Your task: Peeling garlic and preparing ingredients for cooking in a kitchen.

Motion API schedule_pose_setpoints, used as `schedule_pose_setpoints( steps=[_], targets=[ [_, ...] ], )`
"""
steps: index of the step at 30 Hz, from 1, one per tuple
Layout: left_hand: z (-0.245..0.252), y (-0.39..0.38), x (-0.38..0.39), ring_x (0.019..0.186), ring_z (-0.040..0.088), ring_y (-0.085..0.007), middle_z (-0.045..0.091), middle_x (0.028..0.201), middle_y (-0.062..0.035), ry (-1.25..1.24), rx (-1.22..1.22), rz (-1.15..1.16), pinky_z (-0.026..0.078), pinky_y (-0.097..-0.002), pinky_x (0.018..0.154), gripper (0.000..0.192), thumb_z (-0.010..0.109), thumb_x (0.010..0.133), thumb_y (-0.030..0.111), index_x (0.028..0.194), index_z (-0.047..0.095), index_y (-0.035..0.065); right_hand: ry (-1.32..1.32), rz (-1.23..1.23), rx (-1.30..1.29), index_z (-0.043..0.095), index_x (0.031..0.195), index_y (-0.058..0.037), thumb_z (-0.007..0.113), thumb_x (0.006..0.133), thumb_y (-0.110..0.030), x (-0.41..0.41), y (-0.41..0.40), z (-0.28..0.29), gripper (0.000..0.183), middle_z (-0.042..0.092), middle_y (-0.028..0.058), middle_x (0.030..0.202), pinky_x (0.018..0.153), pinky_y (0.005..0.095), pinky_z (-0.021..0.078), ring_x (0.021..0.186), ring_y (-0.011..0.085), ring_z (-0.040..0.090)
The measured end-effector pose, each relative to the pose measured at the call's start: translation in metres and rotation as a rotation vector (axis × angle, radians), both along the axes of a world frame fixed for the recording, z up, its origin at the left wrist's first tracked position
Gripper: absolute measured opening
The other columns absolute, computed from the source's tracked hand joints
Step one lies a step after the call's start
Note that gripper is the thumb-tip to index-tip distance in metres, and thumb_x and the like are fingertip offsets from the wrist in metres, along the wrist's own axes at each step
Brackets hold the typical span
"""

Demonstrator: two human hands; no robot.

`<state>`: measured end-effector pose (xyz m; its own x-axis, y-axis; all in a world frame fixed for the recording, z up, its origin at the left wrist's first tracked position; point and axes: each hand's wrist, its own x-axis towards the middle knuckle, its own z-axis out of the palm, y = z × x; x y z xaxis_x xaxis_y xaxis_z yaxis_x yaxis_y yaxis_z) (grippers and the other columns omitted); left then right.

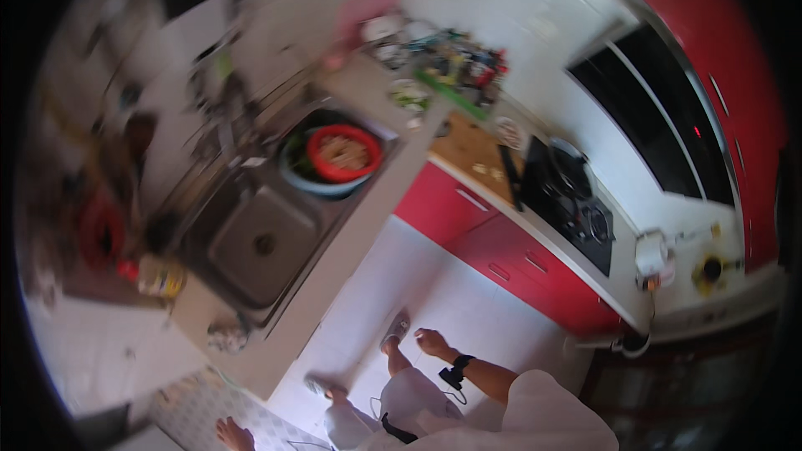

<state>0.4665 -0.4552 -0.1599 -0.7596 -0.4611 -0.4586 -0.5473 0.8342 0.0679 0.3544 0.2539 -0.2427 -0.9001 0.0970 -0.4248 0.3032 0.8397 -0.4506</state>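
Observation:
My left hand (235, 433) hangs low at the bottom edge, fingers spread and nothing visible in it. Over the floor, forward of my body, is my right hand (432, 343), loosely curled, with a black band (460, 366) on the wrist. No held object shows there, but its finger gap is unclear. Ahead lies a double steel sink (263, 244). Its far basin contains a pale blue basin (326, 188) with leafy greens (299, 156). A red plastic basket (376, 153) of pale food pieces (343, 153) rests on top.
On the right counter are a wooden cutting board (470, 144) with small pale pieces, a knife (510, 178) and a gas hob (567, 213) bearing a wok (570, 169). Bottles and dishes (463, 59) crowd the corner. Red cabinets (451, 207) border the tiled floor (388, 269).

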Motion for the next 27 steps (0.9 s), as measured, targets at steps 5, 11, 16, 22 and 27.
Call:
schedule_pose_setpoints(
  steps=[5,11,16,22,27],
  targets=[
    [0.121,0.099,-0.136,0.091,0.070,-0.0275,0.070,0.088,-0.0138,0.016,0.563,0.289,0.056,-0.0406,0.081,0.044,0.074,0.084,0.036,0.114,0.065,0.0053,0.167,-0.279,-0.050,0.071,0.094,-0.0127,0.054,0.085,-0.019,0.087,0.098,-0.025,0.020,0.072,0.0161,0.095,0.083,0.0483,0.0553,0.089,0.0383,0.068],
    [0.092,0.274,-0.281,0.086,0.071,-0.0294,0.073,0.090,-0.0196,0.241,0.439,-0.402,0.055,-0.0396,0.080,0.039,0.069,0.086,0.029,0.110,0.067,-0.0007,-0.217,-0.673,-0.017,0.072,0.097,-0.0115,0.053,0.087,-0.022,0.151,0.239,0.018,0.024,0.072,0.0175,0.103,0.088,0.0472,0.0541,0.099,0.0379,0.068],
    [0.074,0.368,-0.374,0.089,0.068,-0.0374,0.070,0.094,-0.0221,0.349,0.441,-0.867,0.054,-0.0445,0.078,0.034,0.070,0.086,0.028,0.108,0.067,0.0024,0.063,-0.764,0.116,0.072,0.097,-0.0140,0.056,0.088,-0.021,0.156,0.312,0.033,0.020,0.072,0.0130,0.101,0.086,0.0467,0.0546,0.098,0.0359,0.068],
    [0.089,0.585,-0.471,0.081,0.064,-0.0347,0.064,0.081,-0.0153,0.532,0.556,-1.152,0.052,-0.0455,0.069,0.012,0.066,0.088,0.016,0.085,0.067,0.0049,0.194,-0.944,-0.179,0.065,0.106,-0.0072,0.056,0.096,-0.006,0.101,0.387,0.052,0.013,0.066,0.0055,0.073,0.054,0.0287,0.0521,0.061,0.0140,0.064],
    [0.067,0.763,-0.505,0.079,0.069,-0.0240,0.069,0.095,-0.0134,0.500,0.905,-0.863,0.059,-0.0333,0.068,0.019,0.073,0.086,0.008,0.104,0.071,0.0039,0.227,-0.971,-0.325,0.064,0.110,-0.0045,0.054,0.096,-0.008,0.049,0.396,0.083,0.018,0.065,0.0059,0.075,0.054,0.0275,0.0509,0.062,0.0138,0.062]
  ],
)
